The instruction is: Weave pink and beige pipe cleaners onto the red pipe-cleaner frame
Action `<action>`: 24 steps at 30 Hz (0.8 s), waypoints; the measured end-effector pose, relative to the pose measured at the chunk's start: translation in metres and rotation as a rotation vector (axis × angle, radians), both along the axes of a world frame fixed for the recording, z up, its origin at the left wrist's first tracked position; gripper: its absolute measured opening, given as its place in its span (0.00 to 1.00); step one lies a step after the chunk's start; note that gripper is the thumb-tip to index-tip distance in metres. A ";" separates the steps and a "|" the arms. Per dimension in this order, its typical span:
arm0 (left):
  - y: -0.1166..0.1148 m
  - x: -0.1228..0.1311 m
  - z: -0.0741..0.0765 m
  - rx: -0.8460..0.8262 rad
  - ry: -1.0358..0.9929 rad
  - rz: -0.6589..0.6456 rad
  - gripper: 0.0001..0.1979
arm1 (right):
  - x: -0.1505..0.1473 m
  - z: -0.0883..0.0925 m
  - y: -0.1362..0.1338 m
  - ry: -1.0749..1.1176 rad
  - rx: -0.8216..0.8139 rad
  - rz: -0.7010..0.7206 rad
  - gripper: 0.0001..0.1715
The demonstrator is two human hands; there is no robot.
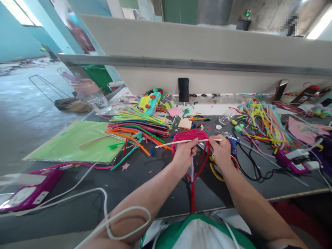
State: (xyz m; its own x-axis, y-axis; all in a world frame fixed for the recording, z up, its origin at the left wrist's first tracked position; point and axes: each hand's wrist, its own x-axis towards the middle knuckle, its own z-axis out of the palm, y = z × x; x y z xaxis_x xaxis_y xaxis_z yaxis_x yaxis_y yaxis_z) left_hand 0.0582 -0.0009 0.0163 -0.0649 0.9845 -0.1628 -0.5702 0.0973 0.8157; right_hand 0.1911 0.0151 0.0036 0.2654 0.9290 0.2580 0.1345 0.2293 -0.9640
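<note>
the fingers of your left hand [184, 153] and right hand [221, 149] both pinch a pale strip [168, 143] — it crosses in front of the pink frame [190, 135], between the front and back edges of the tabletop [135, 174]. a green sheet [64, 148] lies toward the left edge — a black phone [183, 90] stands at the back.

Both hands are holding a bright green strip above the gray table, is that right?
The strip is pale cream, not bright green, as the head view shows; the left hand and right hand do hold it above the gray table.

Open tabletop [140, 178] left, white cable [105, 200] crossing
</note>
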 end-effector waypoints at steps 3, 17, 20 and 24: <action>-0.001 0.000 0.001 -0.006 -0.023 -0.009 0.13 | -0.002 -0.001 0.001 0.184 -0.019 0.064 0.14; 0.004 -0.006 0.002 -0.011 -0.021 0.055 0.14 | 0.007 -0.004 0.012 0.228 0.013 0.136 0.13; 0.006 -0.008 0.003 -0.027 -0.015 0.083 0.14 | 0.016 -0.001 0.012 -0.247 0.337 -0.154 0.10; 0.006 -0.006 0.000 -0.015 -0.013 0.095 0.15 | 0.016 0.000 0.006 -0.696 0.505 -0.142 0.07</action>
